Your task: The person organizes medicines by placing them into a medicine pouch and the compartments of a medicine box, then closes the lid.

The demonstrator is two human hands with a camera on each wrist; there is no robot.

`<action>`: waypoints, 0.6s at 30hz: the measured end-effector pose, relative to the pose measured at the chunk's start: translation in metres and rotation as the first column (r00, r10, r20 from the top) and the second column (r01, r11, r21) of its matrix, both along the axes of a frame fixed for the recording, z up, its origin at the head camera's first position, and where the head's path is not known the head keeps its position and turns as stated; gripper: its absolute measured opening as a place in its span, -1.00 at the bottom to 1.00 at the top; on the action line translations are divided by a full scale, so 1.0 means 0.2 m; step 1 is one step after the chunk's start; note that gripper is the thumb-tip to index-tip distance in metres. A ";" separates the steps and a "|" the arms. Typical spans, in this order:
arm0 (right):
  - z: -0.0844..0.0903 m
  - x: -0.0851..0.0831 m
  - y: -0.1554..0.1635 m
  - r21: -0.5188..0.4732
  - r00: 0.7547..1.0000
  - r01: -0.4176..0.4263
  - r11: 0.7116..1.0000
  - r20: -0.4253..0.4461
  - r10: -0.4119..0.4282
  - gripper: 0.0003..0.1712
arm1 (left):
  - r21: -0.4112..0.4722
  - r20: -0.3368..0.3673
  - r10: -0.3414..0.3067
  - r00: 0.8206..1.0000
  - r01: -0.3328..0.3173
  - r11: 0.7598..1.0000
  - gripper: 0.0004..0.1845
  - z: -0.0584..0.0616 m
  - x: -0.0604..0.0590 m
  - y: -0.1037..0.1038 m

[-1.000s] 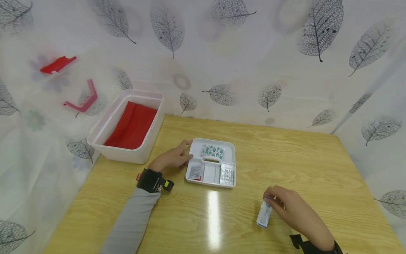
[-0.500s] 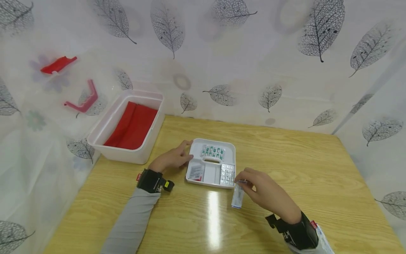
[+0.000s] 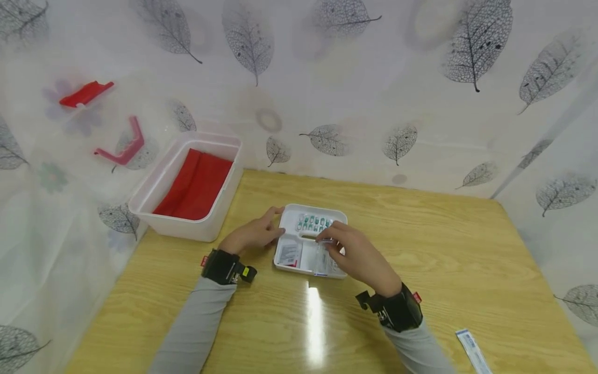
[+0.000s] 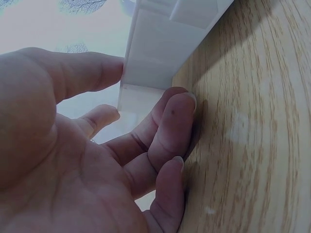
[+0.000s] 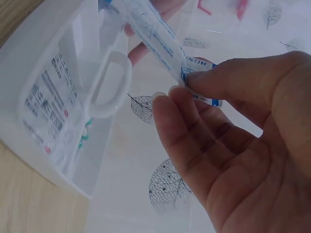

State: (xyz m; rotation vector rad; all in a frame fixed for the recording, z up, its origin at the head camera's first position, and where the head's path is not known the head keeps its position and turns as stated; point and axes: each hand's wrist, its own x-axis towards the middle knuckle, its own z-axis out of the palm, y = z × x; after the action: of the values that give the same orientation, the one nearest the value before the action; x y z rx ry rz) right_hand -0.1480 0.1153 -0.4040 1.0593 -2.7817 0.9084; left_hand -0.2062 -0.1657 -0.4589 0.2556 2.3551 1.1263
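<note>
A white divided tray lies flat on the table. My left hand rests at its left side; in the left wrist view the thumb touches the white wall and the other fingers bend loosely against the wood. Over the front right compartments, my right hand pinches a narrow clear packet with blue print between thumb and fingers, its top end folded over. Green-and-clear capsules in a blister pack fill the rear section. A printed sachet sits front left, and the right hand partly hides a tablet blister pack.
Another blue-printed packet lies on the table at front right. At back left stands a white tub with red cloth inside. A leaf-patterned curtain borders the table, with red and pink pieces on its left part.
The right hand has carried the pinched packet left and away from me, from the bare wood to over the tray. The left hand and tray stay put.
</note>
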 end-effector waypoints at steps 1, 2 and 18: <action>-0.01 -0.01 -0.02 -0.004 1.000 -0.002 1.000 -0.004 0.002 -0.77 | 0.002 0.002 0.001 1.000 -0.001 1.000 -0.30 0.00 0.00 -0.01; -0.02 -0.03 -0.04 -0.007 1.000 -0.003 1.000 -0.007 0.003 -0.77 | 0.006 0.003 0.001 1.000 -0.001 1.000 -0.30 0.00 0.00 -0.01; -0.13 -0.10 -0.13 0.058 0.988 0.078 0.995 0.130 -0.085 -0.75 | 0.008 0.007 -0.011 1.000 0.011 1.000 -0.30 -0.02 -0.02 -0.02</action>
State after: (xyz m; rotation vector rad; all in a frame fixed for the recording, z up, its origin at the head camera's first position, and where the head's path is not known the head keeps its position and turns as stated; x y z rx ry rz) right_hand -0.1685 0.0887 -0.4297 0.9157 -2.9484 0.9333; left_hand -0.2100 -0.1687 -0.4638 0.2673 2.3410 1.1299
